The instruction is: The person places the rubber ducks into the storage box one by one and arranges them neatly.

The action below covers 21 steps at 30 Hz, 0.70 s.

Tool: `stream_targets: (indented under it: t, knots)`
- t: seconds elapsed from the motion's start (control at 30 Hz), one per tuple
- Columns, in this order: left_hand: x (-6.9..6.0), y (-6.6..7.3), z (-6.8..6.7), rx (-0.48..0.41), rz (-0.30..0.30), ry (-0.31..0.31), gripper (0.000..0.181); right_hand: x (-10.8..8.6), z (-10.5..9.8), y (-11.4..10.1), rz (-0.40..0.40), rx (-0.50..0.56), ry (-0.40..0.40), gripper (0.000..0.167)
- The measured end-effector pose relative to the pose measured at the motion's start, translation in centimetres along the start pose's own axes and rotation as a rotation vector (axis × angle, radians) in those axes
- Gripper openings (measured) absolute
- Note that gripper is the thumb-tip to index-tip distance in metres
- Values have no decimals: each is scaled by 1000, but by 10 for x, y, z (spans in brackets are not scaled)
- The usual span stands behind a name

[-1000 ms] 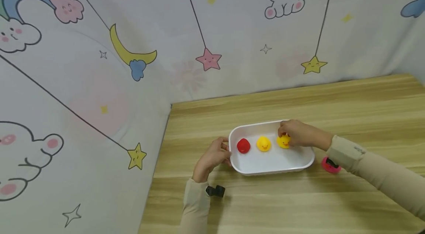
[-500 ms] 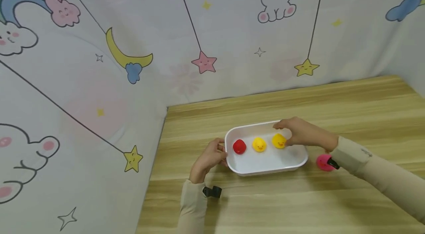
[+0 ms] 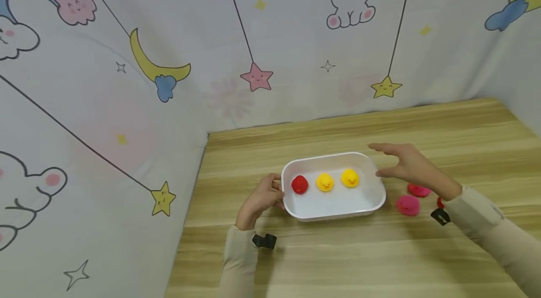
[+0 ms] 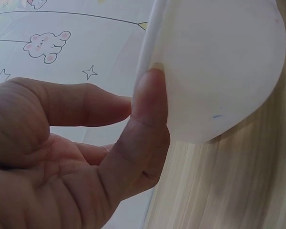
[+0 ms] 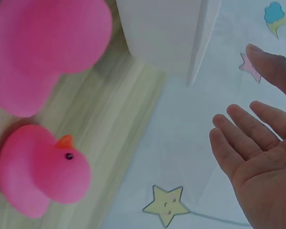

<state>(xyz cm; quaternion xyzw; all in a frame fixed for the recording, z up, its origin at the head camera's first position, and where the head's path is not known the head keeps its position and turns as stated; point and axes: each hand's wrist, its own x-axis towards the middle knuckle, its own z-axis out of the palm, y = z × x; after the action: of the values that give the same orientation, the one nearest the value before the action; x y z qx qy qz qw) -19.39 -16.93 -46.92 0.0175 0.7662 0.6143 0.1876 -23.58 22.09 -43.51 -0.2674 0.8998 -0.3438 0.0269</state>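
A white plastic tray (image 3: 334,211) stands on the table with a red toy (image 3: 299,185), a yellow rubber duck (image 3: 325,182) and another yellow rubber duck (image 3: 350,178) in a row inside. At its left end my left hand (image 3: 263,197) pinches the rim, thumb and finger on either side of the wall (image 4: 219,62) in the left wrist view. My right hand (image 3: 412,164) hovers past the tray's right end, fingers spread and holding nothing. Below it lie a pink rubber duck (image 3: 408,205) and a second pink duck (image 3: 418,189), whose eye and orange beak show in the right wrist view.
Something red (image 3: 440,202) lies partly hidden by the right wrist. The wood-grain table (image 3: 338,260) meets a patterned cloth wall (image 3: 296,54) at the back and left. Black wrist cameras (image 3: 264,241) are strapped on both sleeves.
My right hand has let go of the right-hand yellow duck, leaving it in the tray, and moved right, out over the pink ducks. The left hand has kept its grip on the rim.
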Motion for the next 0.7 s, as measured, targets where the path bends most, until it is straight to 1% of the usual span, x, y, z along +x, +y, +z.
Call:
stream_targets:
  t: [0.2,0.4,0.53,0.7]
  knots:
    - [-1,-1,-1,-11,-14,-13,49,-22,-4,13,82,-30,49,68]
    - [-1,-2,-2,-13,-8,-13,50,-44,-12,27,133,-12,97,64]
    - [-1,1,-3,-9,-7,-5,50,-55,-15,36,154,-41,99,62]
    - [-2,2,-2,-12,-21,-13,50,-67,-13,47,169,-81,73,60]
